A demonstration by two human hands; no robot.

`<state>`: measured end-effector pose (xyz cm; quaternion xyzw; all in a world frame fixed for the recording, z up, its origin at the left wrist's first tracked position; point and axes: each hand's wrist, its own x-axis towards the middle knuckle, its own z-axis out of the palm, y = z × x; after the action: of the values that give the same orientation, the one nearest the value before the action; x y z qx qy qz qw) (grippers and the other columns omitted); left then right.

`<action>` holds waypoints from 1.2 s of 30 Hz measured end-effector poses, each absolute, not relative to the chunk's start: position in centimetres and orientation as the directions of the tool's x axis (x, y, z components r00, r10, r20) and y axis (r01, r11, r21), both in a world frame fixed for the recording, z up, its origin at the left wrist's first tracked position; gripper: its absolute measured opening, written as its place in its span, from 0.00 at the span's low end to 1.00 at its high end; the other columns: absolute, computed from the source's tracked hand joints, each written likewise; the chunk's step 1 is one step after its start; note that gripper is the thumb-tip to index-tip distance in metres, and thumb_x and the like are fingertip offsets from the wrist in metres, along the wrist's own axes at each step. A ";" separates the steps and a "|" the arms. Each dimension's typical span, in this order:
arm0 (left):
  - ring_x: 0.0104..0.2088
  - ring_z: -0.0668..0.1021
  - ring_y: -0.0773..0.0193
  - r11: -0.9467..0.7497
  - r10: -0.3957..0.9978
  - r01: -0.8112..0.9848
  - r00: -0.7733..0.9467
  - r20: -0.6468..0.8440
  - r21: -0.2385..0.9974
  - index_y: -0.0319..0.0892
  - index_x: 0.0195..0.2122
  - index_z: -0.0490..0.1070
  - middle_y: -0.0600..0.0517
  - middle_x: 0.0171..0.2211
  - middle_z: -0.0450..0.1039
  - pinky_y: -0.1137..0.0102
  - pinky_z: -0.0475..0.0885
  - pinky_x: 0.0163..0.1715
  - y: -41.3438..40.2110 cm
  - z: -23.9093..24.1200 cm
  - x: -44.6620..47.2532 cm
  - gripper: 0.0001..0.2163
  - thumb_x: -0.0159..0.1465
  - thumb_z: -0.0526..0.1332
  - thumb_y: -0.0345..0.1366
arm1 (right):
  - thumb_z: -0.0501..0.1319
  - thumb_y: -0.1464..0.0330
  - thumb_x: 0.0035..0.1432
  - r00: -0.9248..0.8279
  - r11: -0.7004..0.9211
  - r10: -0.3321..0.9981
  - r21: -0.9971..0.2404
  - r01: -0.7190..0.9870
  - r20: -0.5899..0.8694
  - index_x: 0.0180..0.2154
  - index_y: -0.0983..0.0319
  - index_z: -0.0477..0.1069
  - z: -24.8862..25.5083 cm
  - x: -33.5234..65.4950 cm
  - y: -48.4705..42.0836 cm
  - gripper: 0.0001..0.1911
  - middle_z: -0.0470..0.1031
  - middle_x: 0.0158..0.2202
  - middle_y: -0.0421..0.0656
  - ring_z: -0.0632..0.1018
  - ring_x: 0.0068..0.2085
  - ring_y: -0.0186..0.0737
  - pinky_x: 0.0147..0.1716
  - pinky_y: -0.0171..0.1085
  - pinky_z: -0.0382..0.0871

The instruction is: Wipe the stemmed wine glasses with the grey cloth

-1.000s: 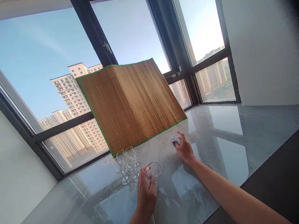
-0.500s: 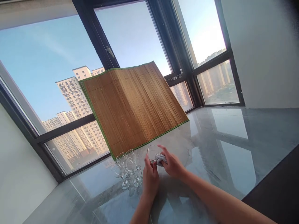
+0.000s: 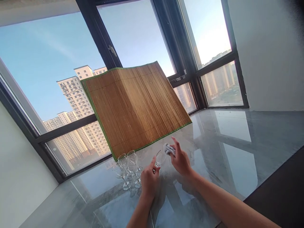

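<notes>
My left hand is closed round the lower part of a clear wine glass, holding it tilted above the glossy marble counter. My right hand pinches a small grey-white cloth against the glass's rim. Just left of my left hand stand three more clear wine glasses, upright and close together on the counter.
A brown bamboo mat with a green edge leans against the dark-framed window behind the glasses. High-rise buildings show outside. A white wall closes the right side. A dark edge borders the counter at lower right.
My right hand brought the cloth from the counter to the glass held in my left hand. The glass rose and now tilts toward the cloth.
</notes>
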<state>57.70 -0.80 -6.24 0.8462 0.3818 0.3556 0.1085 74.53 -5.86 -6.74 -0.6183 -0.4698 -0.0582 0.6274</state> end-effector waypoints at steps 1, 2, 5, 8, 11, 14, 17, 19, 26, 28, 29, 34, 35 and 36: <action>0.29 0.76 0.63 -0.704 0.707 0.552 0.481 0.519 0.447 0.47 0.62 0.64 0.52 0.29 0.77 0.71 0.65 0.33 -0.9 -6.2 57.8 0.24 0.63 0.56 0.35 | 0.52 0.75 0.56 0.565 0.208 0.506 -0.728 0.653 0.652 0.66 0.55 0.46 -6.8 74.8 -5.8 0.37 0.77 0.46 0.44 0.78 0.41 0.44 0.41 0.40 0.68; 0.30 0.76 0.62 -0.716 0.696 0.540 0.495 0.520 0.442 0.48 0.62 0.64 0.52 0.30 0.78 0.71 0.65 0.34 -1.0 -6.3 57.8 0.25 0.62 0.57 0.34 | 0.52 0.75 0.55 0.566 0.209 0.512 -0.733 0.648 0.646 0.65 0.55 0.47 -6.8 75.0 -5.7 0.37 0.78 0.45 0.43 0.78 0.41 0.44 0.41 0.40 0.68; 0.32 0.77 0.60 -0.709 0.702 0.542 0.478 0.528 0.452 0.49 0.61 0.66 0.50 0.33 0.79 0.70 0.66 0.36 -0.9 -6.3 57.6 0.24 0.62 0.57 0.33 | 0.53 0.75 0.53 0.532 0.297 0.573 -0.764 0.573 0.623 0.63 0.57 0.52 -6.8 75.2 -5.5 0.35 0.78 0.40 0.42 0.77 0.37 0.41 0.41 0.39 0.67; 0.33 0.77 0.58 -0.710 0.698 0.546 0.467 0.542 0.444 0.49 0.60 0.67 0.49 0.33 0.79 0.68 0.67 0.37 -0.5 -6.3 57.3 0.24 0.62 0.57 0.32 | 0.53 0.74 0.51 0.478 0.389 0.674 -0.820 0.419 0.563 0.60 0.59 0.57 -6.6 75.2 -5.2 0.32 0.76 0.32 0.39 0.75 0.32 0.38 0.37 0.37 0.67; 0.33 0.76 0.57 -0.746 0.660 0.519 0.489 0.571 0.418 0.49 0.58 0.69 0.49 0.33 0.78 0.65 0.68 0.38 -0.2 -6.4 57.0 0.23 0.61 0.58 0.31 | 0.52 0.73 0.49 0.419 0.409 0.757 -0.864 0.294 0.501 0.57 0.60 0.61 -6.3 75.3 -5.4 0.30 0.72 0.28 0.38 0.72 0.29 0.36 0.31 0.35 0.65; 0.33 0.76 0.56 -0.765 0.639 0.491 0.494 0.590 0.417 0.50 0.56 0.72 0.49 0.32 0.78 0.64 0.69 0.39 -0.1 -6.4 56.9 0.22 0.61 0.58 0.32 | 0.51 0.73 0.47 0.397 0.407 0.793 -0.887 0.220 0.462 0.55 0.61 0.63 -5.7 75.3 -6.0 0.31 0.68 0.25 0.36 0.68 0.27 0.34 0.27 0.32 0.62; 0.33 0.76 0.56 -0.767 0.641 0.457 0.512 0.573 0.450 0.48 0.54 0.74 0.49 0.32 0.78 0.64 0.69 0.38 -0.1 -6.5 56.9 0.19 0.62 0.59 0.36 | 0.52 0.72 0.44 0.393 0.376 0.842 -0.924 0.066 0.371 0.56 0.62 0.61 -5.0 75.2 -6.6 0.33 0.62 0.21 0.32 0.63 0.21 0.32 0.21 0.30 0.55; 0.32 0.76 0.56 -0.750 0.659 0.411 0.529 0.535 0.518 0.46 0.52 0.75 0.49 0.32 0.79 0.65 0.69 0.37 -0.1 -6.6 57.2 0.18 0.63 0.58 0.41 | 0.52 0.70 0.45 0.406 0.339 0.869 -0.938 -0.069 0.283 0.57 0.61 0.59 -4.7 75.2 -6.8 0.33 0.61 0.21 0.32 0.60 0.19 0.30 0.18 0.30 0.50; 0.26 0.74 0.62 -0.575 0.806 0.358 0.405 0.432 0.736 0.36 0.37 0.78 0.51 0.24 0.73 0.71 0.65 0.28 -0.1 -7.0 58.3 0.20 0.63 0.55 0.49 | 0.54 0.66 0.47 0.777 0.351 0.559 -0.932 0.095 0.290 0.58 0.63 0.57 -5.6 75.8 -5.4 0.34 0.73 0.32 0.42 0.70 0.27 0.35 0.25 0.33 0.63; 0.24 0.72 0.64 -0.512 0.847 0.315 0.337 0.410 0.799 0.35 0.36 0.76 0.51 0.24 0.72 0.71 0.65 0.26 -0.1 -7.0 58.5 0.23 0.62 0.55 0.53 | 0.55 0.67 0.47 0.737 0.356 0.593 -0.927 0.121 0.324 0.60 0.63 0.53 -6.1 75.5 -4.8 0.37 0.75 0.35 0.43 0.72 0.29 0.35 0.27 0.33 0.65; 0.25 0.73 0.64 -0.478 0.864 0.281 0.319 0.389 0.832 0.34 0.39 0.75 0.50 0.26 0.73 0.71 0.66 0.27 0.0 -7.0 58.5 0.25 0.62 0.54 0.54 | 0.55 0.67 0.46 0.676 0.347 0.666 -0.933 0.095 0.316 0.61 0.63 0.51 -6.4 75.2 -4.6 0.38 0.74 0.34 0.42 0.72 0.27 0.35 0.25 0.33 0.64; 0.45 0.76 0.58 -0.450 0.873 0.230 0.316 0.371 0.863 0.34 0.57 0.65 0.39 0.49 0.71 0.66 0.71 0.46 -0.2 -8.0 59.1 0.28 0.65 0.50 0.52 | 0.57 0.66 0.47 0.248 0.260 0.939 -0.964 -0.053 0.239 0.65 0.64 0.37 -7.2 73.3 -4.3 0.47 0.70 0.27 0.33 0.67 0.20 0.31 0.16 0.29 0.56; 0.51 0.74 0.57 -0.471 0.864 0.238 0.322 0.388 0.850 0.35 0.59 0.63 0.38 0.54 0.67 0.66 0.68 0.52 -0.3 -8.3 59.3 0.28 0.66 0.50 0.51 | 0.57 0.66 0.47 0.206 0.257 0.949 -0.964 -0.064 0.239 0.65 0.64 0.36 -7.3 73.1 -4.4 0.48 0.70 0.27 0.33 0.68 0.20 0.31 0.15 0.29 0.56; 0.56 0.70 0.56 -0.491 0.853 0.245 0.330 0.405 0.836 0.35 0.61 0.61 0.37 0.57 0.64 0.66 0.65 0.56 -0.4 -8.7 59.4 0.29 0.66 0.48 0.50 | 0.58 0.66 0.47 0.185 0.255 0.953 -0.964 -0.072 0.238 0.65 0.63 0.35 -7.4 73.0 -4.5 0.48 0.70 0.27 0.33 0.68 0.20 0.31 0.16 0.28 0.56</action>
<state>59.44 -0.43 -8.66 0.7402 0.3707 0.4447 0.3421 72.97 -4.46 -7.37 -0.4512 -0.4885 0.4111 0.6236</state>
